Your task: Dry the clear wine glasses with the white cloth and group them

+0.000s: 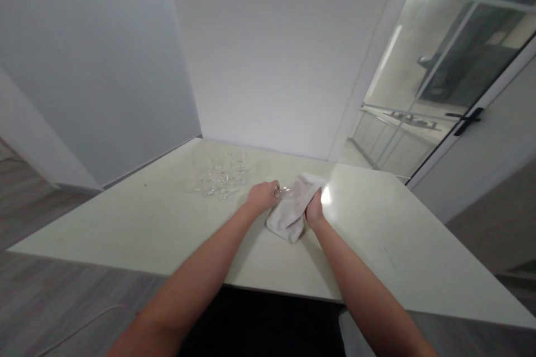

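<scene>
The glass [287, 192] is over the middle of the counter [138, 223], between the hands, against the cloth [288, 220]. The cloth work on it looks under way and unfinished. It is clear and colourless, tipped sideways, its far end lost in the folds. The left hand's [263, 196] grip is closed around the glass; the right hand's [315, 212] grip clasps the rumpled, whitish cloth. Other glasses [224, 175] cluster to the left; whether these are done, I cannot tell.
</scene>
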Action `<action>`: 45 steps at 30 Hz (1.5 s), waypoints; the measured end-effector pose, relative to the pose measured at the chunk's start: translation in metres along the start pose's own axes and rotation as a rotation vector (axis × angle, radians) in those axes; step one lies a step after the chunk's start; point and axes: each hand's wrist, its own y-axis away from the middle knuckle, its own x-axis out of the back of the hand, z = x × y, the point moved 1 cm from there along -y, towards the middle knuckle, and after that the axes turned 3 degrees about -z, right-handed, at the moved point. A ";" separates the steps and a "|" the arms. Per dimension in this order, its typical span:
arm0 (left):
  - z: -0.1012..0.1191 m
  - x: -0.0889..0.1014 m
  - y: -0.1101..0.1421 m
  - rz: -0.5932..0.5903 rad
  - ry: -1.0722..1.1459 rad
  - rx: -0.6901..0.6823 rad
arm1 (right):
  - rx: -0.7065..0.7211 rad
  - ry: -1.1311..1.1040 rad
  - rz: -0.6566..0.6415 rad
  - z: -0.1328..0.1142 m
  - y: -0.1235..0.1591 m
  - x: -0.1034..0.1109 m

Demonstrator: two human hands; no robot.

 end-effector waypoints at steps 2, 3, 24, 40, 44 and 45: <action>0.002 -0.001 0.000 0.002 -0.023 -0.005 | 0.006 0.009 -0.088 -0.008 0.003 0.000; 0.002 -0.001 0.000 0.004 -0.035 -0.013 | -0.006 0.025 -0.155 -0.011 0.005 0.000; 0.011 0.009 0.005 0.057 -0.228 -0.364 | -0.032 0.310 -0.358 0.002 0.007 0.004; 0.015 0.008 0.005 0.027 -0.219 -0.344 | -0.014 0.380 -0.332 0.017 -0.001 0.013; 0.014 0.008 0.006 0.057 -0.225 -0.368 | 0.002 0.392 -0.254 0.018 -0.002 0.012; 0.013 0.008 0.006 0.059 -0.226 -0.369 | 0.005 0.408 -0.236 0.018 -0.001 0.012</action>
